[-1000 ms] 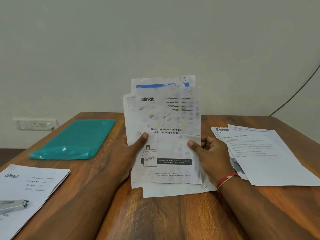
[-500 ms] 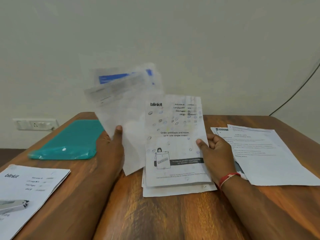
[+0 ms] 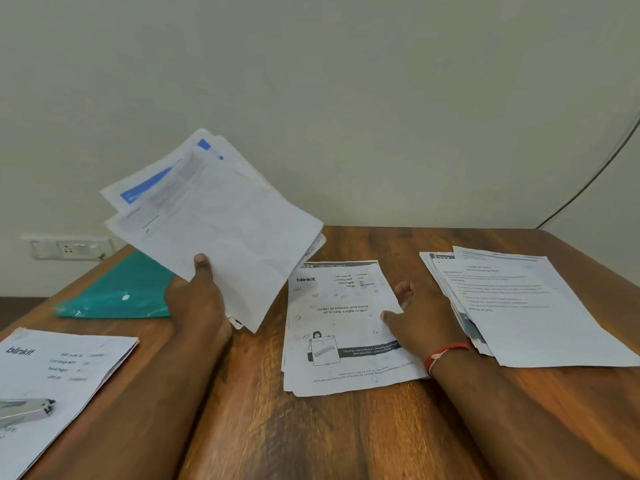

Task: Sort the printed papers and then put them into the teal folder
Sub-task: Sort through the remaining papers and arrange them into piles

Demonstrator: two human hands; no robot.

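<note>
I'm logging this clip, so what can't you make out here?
Head view: teal folder, right part behind the left hand and held papers.
Head view: pages under the blinkit sheet, covered by it.
Head view: metal tool, cut by the left edge.

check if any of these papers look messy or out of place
Nothing spilled or torn. The sheaf that the left hand grips is fanned out and creased. The centre pile that the right hand touches is ragged, lower sheets poking out at its edges.
</note>
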